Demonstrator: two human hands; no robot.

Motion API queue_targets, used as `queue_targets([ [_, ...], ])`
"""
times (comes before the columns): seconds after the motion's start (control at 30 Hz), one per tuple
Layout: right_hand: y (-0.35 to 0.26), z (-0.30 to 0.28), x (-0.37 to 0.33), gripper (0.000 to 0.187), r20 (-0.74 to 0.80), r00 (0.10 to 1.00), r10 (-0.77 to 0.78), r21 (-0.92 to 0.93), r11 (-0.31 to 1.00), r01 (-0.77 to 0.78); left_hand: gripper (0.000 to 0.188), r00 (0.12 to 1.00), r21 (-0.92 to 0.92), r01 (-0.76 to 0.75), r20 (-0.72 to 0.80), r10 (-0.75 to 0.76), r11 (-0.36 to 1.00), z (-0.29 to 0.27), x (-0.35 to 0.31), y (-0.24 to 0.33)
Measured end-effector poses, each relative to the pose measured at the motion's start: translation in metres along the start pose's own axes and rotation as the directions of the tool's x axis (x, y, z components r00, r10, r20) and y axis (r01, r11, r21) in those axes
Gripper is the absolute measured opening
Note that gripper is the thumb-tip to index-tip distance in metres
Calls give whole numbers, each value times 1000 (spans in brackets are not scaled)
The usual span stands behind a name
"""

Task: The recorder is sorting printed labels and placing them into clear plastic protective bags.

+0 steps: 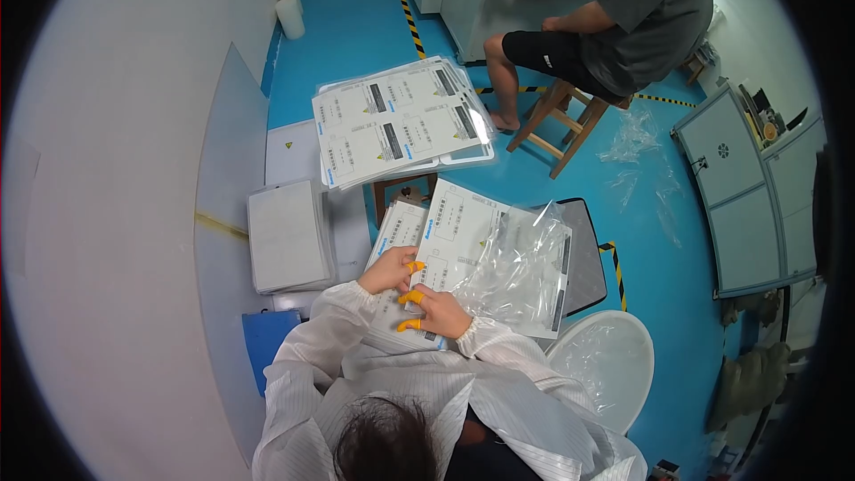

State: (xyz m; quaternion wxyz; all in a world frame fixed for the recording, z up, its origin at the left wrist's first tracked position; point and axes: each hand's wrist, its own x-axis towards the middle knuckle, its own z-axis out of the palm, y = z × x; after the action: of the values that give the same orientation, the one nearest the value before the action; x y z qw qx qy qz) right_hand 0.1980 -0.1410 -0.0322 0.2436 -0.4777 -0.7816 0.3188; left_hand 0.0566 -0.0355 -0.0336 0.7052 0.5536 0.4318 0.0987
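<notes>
A white printed sheet (459, 223) lies tilted in front of me, with crumpled clear plastic film (512, 263) over its right part. My left hand (390, 271), a yellow finger cot on one finger, pinches the sheet's left edge. Close below it, my right hand (441, 313) reaches over the sheet's lower left corner. Its two yellow-capped fingers are apart, with nothing visible between them. Under the held sheet, a stack of similar printed sheets (398, 224) shows at the left.
Beyond my hands, more printed sheets (392, 125) are piled up. Blank white sheets (285, 236) are stacked at left, above a blue box (267, 338). A white round bin (637, 352) with clear film stands at right. Another person (655, 22) sits on a wooden stool (570, 120).
</notes>
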Motion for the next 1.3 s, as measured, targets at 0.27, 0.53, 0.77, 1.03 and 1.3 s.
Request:
queue_targets([
  [0.27, 11, 3, 4, 39, -16, 1000, 21, 173, 985, -18, 34, 999, 79, -34, -21, 36, 996, -4, 5, 0],
  [0.53, 9, -3, 6, 34, 30, 996, 86, 168, 982, -90, 29, 999, 95, -9, -35, 12, 995, -4, 1, 10],
  [0.77, 6, -11, 7, 30, 65, 997, 52, 43, 998, -54, 24, 999, 69, -23, -23, 25, 997, -4, 1, 5],
  [1.03, 23, 7, 3, 38, 75, 997, 27, -29, 999, -25, 24, 1000, 94, -14, -5, 15, 996, -6, 5, 3],
  [1.3, 0, -8, 7, 34, 108, 994, -15, -82, 996, 24, 25, 1000, 80, -9, -18, 11, 997, -7, 1, 6],
])
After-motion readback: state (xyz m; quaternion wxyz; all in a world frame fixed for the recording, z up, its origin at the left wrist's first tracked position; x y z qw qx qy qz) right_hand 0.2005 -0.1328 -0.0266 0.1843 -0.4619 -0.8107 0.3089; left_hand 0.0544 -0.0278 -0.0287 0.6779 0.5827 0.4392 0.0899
